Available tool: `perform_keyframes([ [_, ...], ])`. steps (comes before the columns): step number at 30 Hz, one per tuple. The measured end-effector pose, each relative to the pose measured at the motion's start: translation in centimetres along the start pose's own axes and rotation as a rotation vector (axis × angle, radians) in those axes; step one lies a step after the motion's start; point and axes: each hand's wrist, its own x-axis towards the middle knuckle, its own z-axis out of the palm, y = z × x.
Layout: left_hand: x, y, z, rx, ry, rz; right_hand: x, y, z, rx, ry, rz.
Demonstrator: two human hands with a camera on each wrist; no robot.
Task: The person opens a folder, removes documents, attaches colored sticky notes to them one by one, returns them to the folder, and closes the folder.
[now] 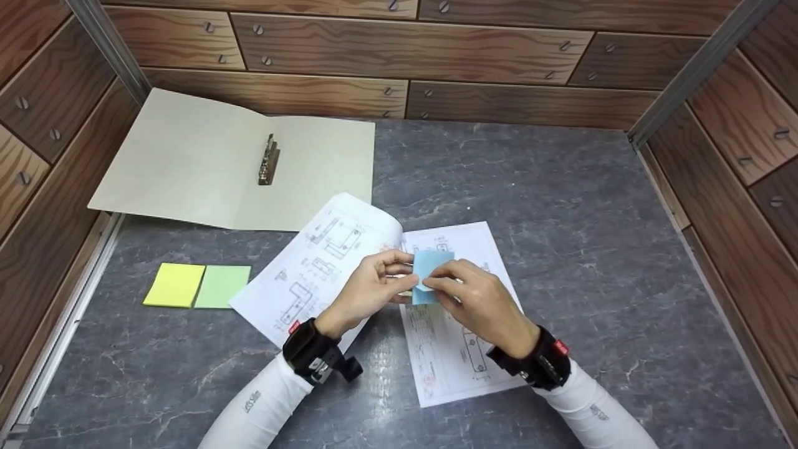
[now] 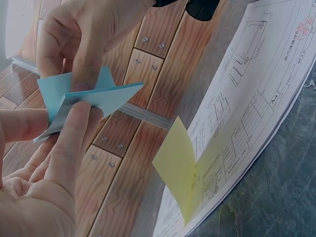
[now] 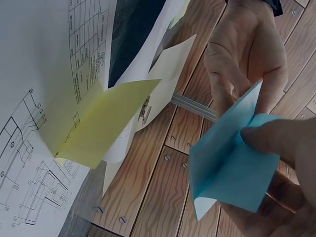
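White sleeves lie nearest, each ending in a black wrist unit. The right unit sits low across the right drawing sheet; dropping that wrist could drag the sheet askew.

Left hand: grips the left side of the blue pad, thumb on top. Right hand: pinches the blue paper between thumb and forefinger. The pad is aloft between both hands, above the right drawing sheet.

Caution: in the wrist views the blue paper splays into a V. Whether the raised part is one leaf or several cannot be told. Uneven pull could take extra leaves or tear one; a slack left grip could let the pad drop.

Below the hands, a yellow note stands up from the drawing paper. A low finger or cuff could catch and crease it.

To the left, the turned drawing pages curl upward; elbow or forearm contact could shift them. The yellow pad and green pad lie just beyond their left corner.

Farther off, the open folder slips beneath the pages' far end, so sliding either could disturb both.
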Motion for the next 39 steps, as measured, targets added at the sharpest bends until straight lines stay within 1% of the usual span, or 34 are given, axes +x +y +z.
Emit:
perform_keyframes([
  [6,0.1,0.1,0.1,-0.007,0.001,0.001,0.0,0.2,0.0,0.029,0.038,0.019],
  [9,0.1,0.1,0.1,-0.006,0.001,-0.012,-0.1,0.3,-0.1,0.071,0.049,0.032],
  [15,0.1,-0.2,0.0,-0.025,-0.016,-0.003,0.1,0.6,-0.3,0.156,0.051,0.059],
  [19,0.1,-0.1,0.0,-0.007,-0.016,0.008,0.1,0.8,-0.4,0.173,0.059,0.075],
  [21,0.1,-0.1,0.0,0.002,-0.005,0.005,0.1,0.8,-0.6,0.183,0.062,0.093],
  [26,0.2,-0.1,0.2,0.046,0.039,-0.015,0.2,0.9,-0.9,0.218,0.071,0.159],
  [33,0.3,-0.3,0.3,0.163,0.073,-0.007,0.3,1.1,-1.3,0.227,0.094,0.225],
  [39,0.1,-0.2,0.4,0.232,0.088,-0.005,0.3,1.5,-1.6,0.255,0.13,0.279],
])
